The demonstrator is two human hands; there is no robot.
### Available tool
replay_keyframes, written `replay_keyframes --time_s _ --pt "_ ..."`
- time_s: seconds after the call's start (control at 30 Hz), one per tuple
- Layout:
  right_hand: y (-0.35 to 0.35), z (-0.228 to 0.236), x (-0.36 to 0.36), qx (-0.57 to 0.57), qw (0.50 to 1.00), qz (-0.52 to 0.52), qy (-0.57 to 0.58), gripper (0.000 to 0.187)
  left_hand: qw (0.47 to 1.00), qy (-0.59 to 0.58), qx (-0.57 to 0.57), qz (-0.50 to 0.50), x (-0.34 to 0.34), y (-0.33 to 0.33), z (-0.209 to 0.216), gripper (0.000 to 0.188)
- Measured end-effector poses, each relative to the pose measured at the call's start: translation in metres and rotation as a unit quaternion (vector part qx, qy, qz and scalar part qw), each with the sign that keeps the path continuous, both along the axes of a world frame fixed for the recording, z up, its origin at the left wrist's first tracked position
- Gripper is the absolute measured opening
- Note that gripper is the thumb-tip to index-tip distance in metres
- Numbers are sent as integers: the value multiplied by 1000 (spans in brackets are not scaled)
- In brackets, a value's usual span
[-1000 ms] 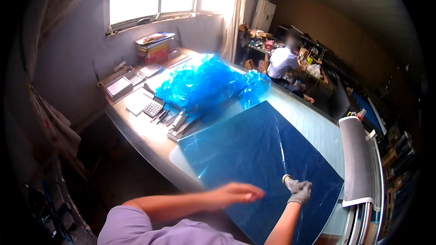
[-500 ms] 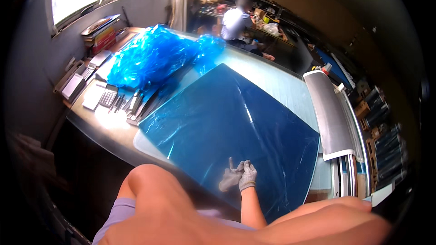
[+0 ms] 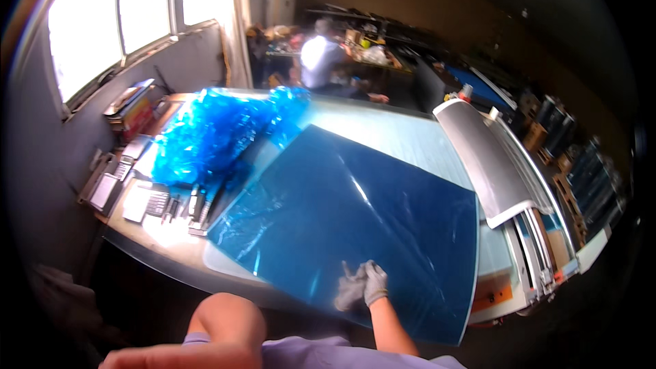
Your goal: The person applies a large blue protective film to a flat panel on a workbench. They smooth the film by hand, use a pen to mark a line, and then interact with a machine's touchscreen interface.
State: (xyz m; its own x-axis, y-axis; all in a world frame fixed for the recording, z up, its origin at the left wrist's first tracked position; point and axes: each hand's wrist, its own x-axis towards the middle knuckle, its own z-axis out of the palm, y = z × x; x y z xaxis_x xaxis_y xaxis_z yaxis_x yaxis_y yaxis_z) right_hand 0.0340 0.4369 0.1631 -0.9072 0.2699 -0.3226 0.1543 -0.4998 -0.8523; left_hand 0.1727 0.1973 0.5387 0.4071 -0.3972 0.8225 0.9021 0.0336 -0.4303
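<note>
i can see one of the person's hands well: the right hand (image 3: 376, 281), in a pale grey glove, up over the near part of a big blue sheet (image 3: 403, 232). its fingers are drawn in close together, and they seem to be pinching a loose grey glove (image 3: 350, 292) just to the left of them, with one glove finger poking up. i can't tell if that loose glove touches the sheet below. the left arm (image 3: 229, 318) is bare and bent, low down and blurry, so i can't tell if its fingers are wide or narrow or holding a thing. the blue sheet lies flat on the big table (image 3: 403, 126), turned so one corner points to the far side, with white streaks of shine on it. a puffy heap of blue plastic (image 3: 212, 137) sits past its far left edge, and a calculator (image 3: 156, 203) lies on this side of the heap. a curled grey sheet (image 3: 478, 157) is just beyond the blue one's right side. another person (image 3: 320, 61) in a white top is far back, well apart. i think the step in hand is handling the loose glove, not working on the blue sheet. the next move, i'd say, calls for finding the glove's open end, which i can't make out, and a gentle touch near the shiny sheet.
</note>
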Motion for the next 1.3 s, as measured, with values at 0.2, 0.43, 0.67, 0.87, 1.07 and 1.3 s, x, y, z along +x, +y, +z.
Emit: replay_keyframes --time_s 0.2,0.43,0.67,0.87,1.07,1.3 --pt "10 -79 -11 -5 998 58 10 15 881 -279 -53 -379 -9 33 3 32" --pt "-42 -1 26 20 999 31 5 18 713 -397 -192 -546 12 52 2 43" --pt "-25 4 32 6 998 54 24 16 688 -460 -174 -534 30 45 4 42" --pt "-62 55 36 -67 994 82 20 11 699 -502 -138 -490 39 35 5 41" --pt "-133 48 20 -9 991 127 35 15 735 -519 -65 -432 51 -21 14 40" --pt "-279 46 2 29 974 211 75 17 768 -526 48 -362 74 -150 29 39"
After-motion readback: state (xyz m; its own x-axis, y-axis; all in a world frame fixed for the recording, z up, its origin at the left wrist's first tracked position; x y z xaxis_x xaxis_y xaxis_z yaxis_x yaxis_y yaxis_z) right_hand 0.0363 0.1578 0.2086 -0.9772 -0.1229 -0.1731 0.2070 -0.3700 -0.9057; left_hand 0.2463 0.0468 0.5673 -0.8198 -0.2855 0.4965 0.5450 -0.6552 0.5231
